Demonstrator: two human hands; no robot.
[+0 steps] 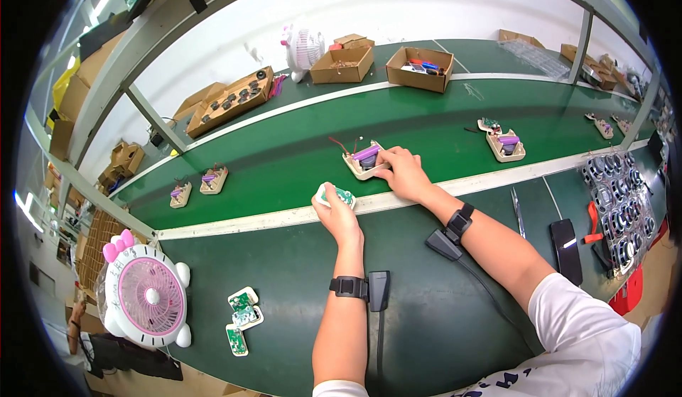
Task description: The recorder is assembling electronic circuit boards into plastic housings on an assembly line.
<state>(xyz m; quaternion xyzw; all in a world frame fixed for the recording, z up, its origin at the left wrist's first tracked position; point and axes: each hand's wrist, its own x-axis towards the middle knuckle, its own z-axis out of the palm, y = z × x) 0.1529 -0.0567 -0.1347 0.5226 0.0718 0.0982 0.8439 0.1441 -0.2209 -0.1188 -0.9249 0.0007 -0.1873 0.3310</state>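
My left hand (337, 216) is closed around a cream casing half with a green circuit board (343, 196) in it, held over the pale rail at the front of the green belt. Farther right, my right hand (405, 175) grips the near right side of a cream housing (364, 173) on the belt. Inside that housing lie a purple battery cell (367, 151) and a dark round part, partly hidden by my fingers. Thin red wires stick up from its left side. Each wrist wears a black strap with a dark block beside it.
More housings (506, 148) with purple cells sit along the belt (284, 155). Several boards (244, 316) in casings lie on the near table left of my arm. A pink-and-white fan (150, 295) stands at far left. Tweezers (518, 212), a phone (566, 251) and speakers (619, 209) lie right.
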